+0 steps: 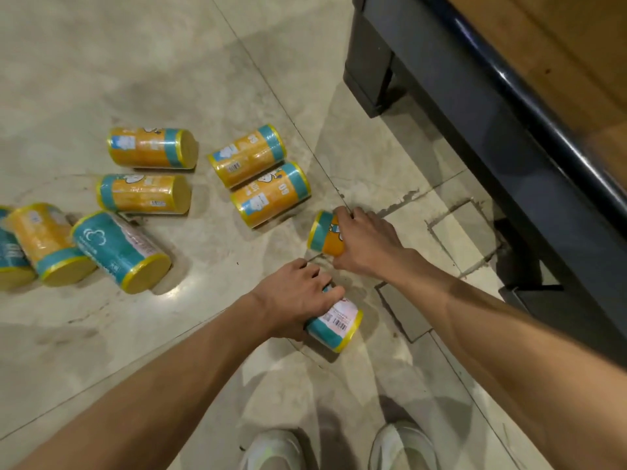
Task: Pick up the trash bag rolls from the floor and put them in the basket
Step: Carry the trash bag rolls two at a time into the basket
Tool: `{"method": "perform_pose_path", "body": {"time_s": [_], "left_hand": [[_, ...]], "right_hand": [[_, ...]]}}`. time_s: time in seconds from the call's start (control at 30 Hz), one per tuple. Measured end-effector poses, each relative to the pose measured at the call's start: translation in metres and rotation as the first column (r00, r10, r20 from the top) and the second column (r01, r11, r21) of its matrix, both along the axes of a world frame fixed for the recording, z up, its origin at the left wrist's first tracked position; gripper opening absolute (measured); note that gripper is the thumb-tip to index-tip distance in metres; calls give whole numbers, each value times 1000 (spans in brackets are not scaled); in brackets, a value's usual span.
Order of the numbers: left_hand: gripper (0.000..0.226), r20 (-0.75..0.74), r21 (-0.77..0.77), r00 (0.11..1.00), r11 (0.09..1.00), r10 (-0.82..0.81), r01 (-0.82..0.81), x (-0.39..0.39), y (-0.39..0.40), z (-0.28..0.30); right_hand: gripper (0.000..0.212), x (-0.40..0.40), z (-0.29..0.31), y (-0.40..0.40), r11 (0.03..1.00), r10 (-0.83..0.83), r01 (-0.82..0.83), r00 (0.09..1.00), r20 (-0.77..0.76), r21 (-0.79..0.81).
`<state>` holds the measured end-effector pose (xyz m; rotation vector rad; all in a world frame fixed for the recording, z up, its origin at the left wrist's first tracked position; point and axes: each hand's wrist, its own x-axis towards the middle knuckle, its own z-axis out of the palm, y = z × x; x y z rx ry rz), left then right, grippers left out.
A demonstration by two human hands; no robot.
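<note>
Orange and teal film wrapped every trash bag roll, glossy under the light. From the head view: right hand (364,240) curled round an orange roll (324,235) near the cracked tile joint; left hand (297,293) gripped a teal roll with a barcode label (336,323) just beside it, both rolls low over the floor (84,62) or resting on it, could not tell which. Seven more lay scattered on their sides toward the left edge, among them an orange pair (259,176) touching side by side. Probably light, firm cylinders, slippery in the wrap and ready to roll; best taken across the middle. Polished beige stone tiles, chipped by a dark shelf base (475,130). White shoes (339,449) below. No basket seen.
</note>
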<state>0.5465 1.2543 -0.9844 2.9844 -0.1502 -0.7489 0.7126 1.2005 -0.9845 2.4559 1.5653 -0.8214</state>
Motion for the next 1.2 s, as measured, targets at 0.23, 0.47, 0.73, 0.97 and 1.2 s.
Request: {"method": "perform_pose_path", "body": {"time_s": [0.23, 0.47, 0.73, 0.97, 1.2], "left_hand": [[79, 8, 10, 987, 987, 160, -160, -22, 11, 74], [77, 14, -33, 934, 934, 357, -357, -61, 12, 297], [80, 38, 49, 930, 928, 367, -368, -65, 10, 613], [76, 156, -41, 940, 953, 303, -300, -48, -8, 786], [78, 194, -120, 979, 992, 67, -44, 11, -89, 862]], "right_hand": [[86, 0, 78, -6, 998, -48, 49, 999, -9, 38], [85, -10, 299, -23, 996, -59, 58, 998, 6, 71], [82, -17, 605, -61, 980, -152, 149, 988, 12, 129], [89, -32, 779, -145, 872, -433, 430, 901, -43, 233], [83, -69, 864, -295, 597, -755, 726, 652, -67, 342]]}}
